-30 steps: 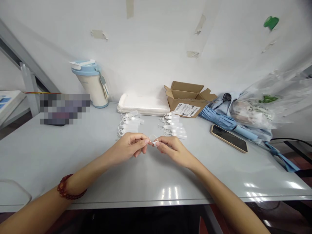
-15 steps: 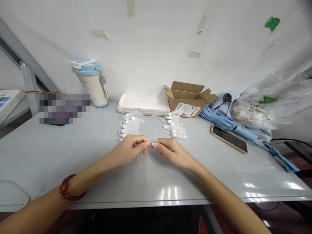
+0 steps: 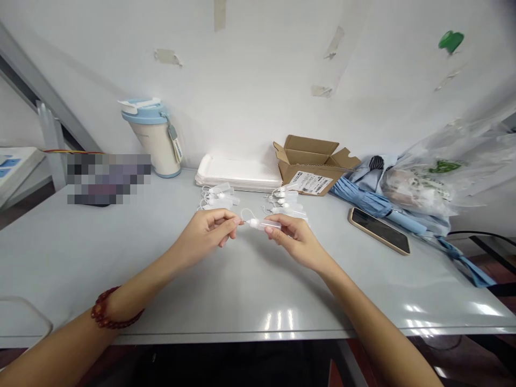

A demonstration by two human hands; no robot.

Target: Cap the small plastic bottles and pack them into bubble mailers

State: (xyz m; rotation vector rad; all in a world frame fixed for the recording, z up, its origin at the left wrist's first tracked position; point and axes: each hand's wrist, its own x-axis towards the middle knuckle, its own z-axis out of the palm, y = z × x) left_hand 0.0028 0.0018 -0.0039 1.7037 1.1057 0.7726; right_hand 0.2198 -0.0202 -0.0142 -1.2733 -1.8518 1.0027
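My right hand (image 3: 296, 239) pinches a small clear plastic vial (image 3: 263, 223) with a white cap, held sideways above the table. My left hand (image 3: 207, 232) is closed in a pinch on the thin white loop (image 3: 244, 216) at the vial's cap end. Just behind the hands lie two groups of the same vials with loops, a left group (image 3: 217, 195) and a right group (image 3: 287, 202). A red bead bracelet (image 3: 108, 315) sits on my left wrist.
Grey table (image 3: 121, 258) against a white wall. At the back stand a blue-lidded cup (image 3: 155, 137), a stack of white trays (image 3: 237, 172) and an open cardboard box (image 3: 312, 164). A phone (image 3: 379, 229), blue umbrella (image 3: 374, 201) and plastic bags (image 3: 439, 172) lie right.
Both hands rose slightly and moved apart; the vial, earlier hidden in my right fingers, now shows between the hands, with the loop drawn out to the left.
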